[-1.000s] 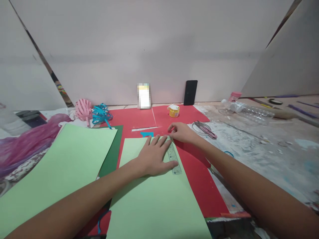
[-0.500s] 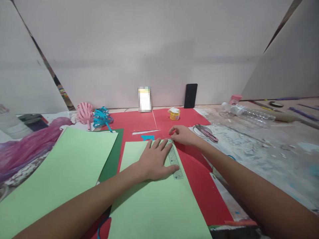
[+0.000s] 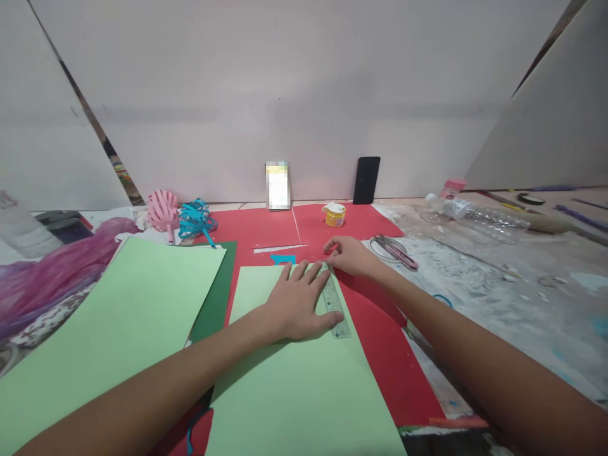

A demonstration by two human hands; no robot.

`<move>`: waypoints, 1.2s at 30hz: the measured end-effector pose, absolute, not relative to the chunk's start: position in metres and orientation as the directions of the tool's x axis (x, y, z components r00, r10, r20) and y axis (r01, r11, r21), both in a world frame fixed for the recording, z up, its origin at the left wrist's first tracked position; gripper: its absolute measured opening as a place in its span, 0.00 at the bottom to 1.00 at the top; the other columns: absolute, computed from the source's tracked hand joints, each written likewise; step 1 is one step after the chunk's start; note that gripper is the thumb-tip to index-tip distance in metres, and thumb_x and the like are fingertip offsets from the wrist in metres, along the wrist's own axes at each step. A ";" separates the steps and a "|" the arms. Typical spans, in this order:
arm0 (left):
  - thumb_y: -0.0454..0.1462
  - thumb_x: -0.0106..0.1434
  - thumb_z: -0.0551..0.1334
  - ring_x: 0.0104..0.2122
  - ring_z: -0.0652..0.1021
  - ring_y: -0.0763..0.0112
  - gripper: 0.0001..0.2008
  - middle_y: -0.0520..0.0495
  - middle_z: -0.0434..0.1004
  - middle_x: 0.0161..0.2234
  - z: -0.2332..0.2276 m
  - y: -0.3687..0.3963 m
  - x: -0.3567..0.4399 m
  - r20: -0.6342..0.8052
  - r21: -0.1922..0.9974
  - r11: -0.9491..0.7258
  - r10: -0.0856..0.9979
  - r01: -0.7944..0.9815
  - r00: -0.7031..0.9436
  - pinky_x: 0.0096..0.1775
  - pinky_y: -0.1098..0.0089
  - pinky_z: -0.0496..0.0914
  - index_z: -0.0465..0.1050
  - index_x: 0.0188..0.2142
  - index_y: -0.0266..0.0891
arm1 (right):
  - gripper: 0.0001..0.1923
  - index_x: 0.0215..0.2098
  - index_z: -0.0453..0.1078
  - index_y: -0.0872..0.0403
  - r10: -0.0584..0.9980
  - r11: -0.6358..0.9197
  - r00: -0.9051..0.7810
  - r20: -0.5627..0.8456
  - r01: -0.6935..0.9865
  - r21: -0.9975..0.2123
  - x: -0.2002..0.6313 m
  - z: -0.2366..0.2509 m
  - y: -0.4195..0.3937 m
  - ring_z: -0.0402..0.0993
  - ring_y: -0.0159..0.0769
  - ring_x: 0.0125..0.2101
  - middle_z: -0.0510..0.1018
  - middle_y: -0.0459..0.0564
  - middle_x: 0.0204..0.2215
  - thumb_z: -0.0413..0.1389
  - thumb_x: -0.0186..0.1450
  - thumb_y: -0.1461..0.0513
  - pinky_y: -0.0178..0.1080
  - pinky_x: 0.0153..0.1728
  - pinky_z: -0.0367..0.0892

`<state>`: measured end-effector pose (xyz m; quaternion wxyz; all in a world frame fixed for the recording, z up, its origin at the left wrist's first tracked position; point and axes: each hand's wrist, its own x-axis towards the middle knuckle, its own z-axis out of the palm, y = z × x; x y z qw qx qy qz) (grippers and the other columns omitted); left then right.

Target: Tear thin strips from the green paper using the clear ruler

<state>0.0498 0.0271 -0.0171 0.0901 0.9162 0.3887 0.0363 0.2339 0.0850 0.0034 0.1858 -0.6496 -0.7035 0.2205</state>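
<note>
**Ruler held along the edge of a light green sheet: items as they lie**

Landmark for all places: the clear ruler [image 3: 334, 300].

1. Clear ruler. Transparent plastic with fine printed marks, so the green shows through. It lies flat along the right edge of the near light green sheet [image 3: 299, 386], at that sheet's far right corner. This placement looks meant to give you a straight guide down the edge.

2. Your left hand [image 3: 297, 304]. It lies just left of the ruler, palm down and fingers spread, with the thumb and fingertips over its strip. The grip is an open, flat press and nothing is closed in it; judged, it pins ruler and paper together so neither slides.

3. Your right hand [image 3: 349, 255]. It is at the ruler's far end with fingertips pinched together close to the tip. Whether they grip a small tool cannot be told.

4. Red sheet [image 3: 375, 335]. It lies under the ruler and to its right, beneath the green paper as a base.

5. Second light green sheet [image 3: 118, 323]. It lies well left of the ruler, overlapping a dark green sheet [image 3: 216, 297].

6. Scissors [image 3: 394, 250], pink-handled. They lie right of the ruler, beyond your right hand, on the counter [image 3: 498, 297].

7. Yellow pot [image 3: 335, 215]. It stands beyond the ruler's far end, on the red.
</note>
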 end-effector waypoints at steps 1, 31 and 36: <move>0.64 0.63 0.43 0.67 0.47 0.44 0.44 0.42 0.42 0.69 -0.017 0.027 0.050 -0.004 0.195 -0.681 0.719 0.706 0.695 0.62 0.41 0.43 0.44 0.69 0.39 | 0.15 0.39 0.72 0.57 0.996 0.055 -0.084 -0.028 0.833 -0.551 0.234 0.004 0.085 0.72 0.34 0.29 0.77 0.47 0.27 0.58 0.52 0.68 0.32 0.28 0.59; 0.64 0.62 0.44 0.67 0.46 0.45 0.44 0.42 0.42 0.69 -0.018 0.027 0.050 -0.004 0.211 -0.674 0.723 0.708 0.690 0.62 0.41 0.43 0.47 0.68 0.40 | 0.15 0.40 0.67 0.55 0.987 -0.032 -0.077 -0.141 0.765 -0.644 0.240 0.001 0.091 0.72 0.35 0.19 0.75 0.45 0.19 0.58 0.53 0.67 0.33 0.22 0.63; 0.65 0.62 0.43 0.67 0.46 0.45 0.45 0.42 0.42 0.69 -0.016 0.027 0.050 -0.017 0.211 -0.673 0.723 0.709 0.691 0.62 0.41 0.42 0.46 0.69 0.40 | 0.14 0.37 0.67 0.55 0.991 -0.012 -0.073 -0.110 0.781 -0.625 0.239 0.001 0.091 0.71 0.33 0.20 0.75 0.44 0.20 0.59 0.51 0.67 0.32 0.22 0.60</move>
